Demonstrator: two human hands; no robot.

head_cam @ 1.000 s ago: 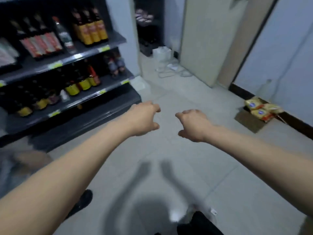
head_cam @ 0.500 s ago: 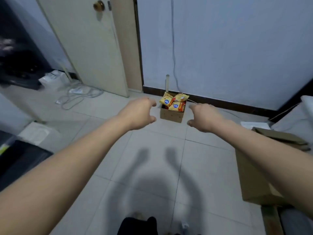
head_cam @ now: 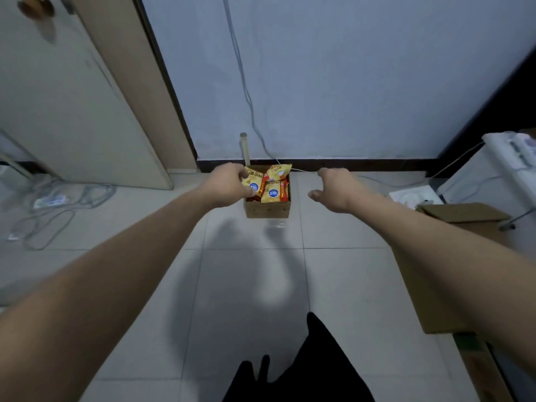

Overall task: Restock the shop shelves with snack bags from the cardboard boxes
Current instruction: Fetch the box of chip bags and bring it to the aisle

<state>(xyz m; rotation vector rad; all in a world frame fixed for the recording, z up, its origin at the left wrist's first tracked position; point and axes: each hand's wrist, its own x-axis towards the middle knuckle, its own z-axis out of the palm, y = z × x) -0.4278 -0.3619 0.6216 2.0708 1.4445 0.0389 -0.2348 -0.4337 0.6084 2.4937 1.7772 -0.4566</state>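
Head view: left hand (head_cam: 229,185) fingers glossy snack bags (head_cam: 271,184); right hand (head_cam: 333,190) spread.

Yellow-and-red snack bags (head_cam: 272,190) with blue round logos, brown cardboard box (head_cam: 267,209), seemingly pale grey floor tiles (head_cam: 249,285)

Pale tiled floor (head_cam: 249,291), bluish wall (head_cam: 348,76), dark skirting (head_cam: 348,163), cream door (head_cam: 72,111) left, possibly ajar; dim light.

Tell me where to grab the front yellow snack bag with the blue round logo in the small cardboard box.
Judging by its pose, take the front yellow snack bag by its upper edge, from above: it stands nearly upright, lower half sunk inside the small open cardboard box walls and packed against other bags, so the sides are blocked. The open right hand is nearer; the left hand is at the neighbouring bag.
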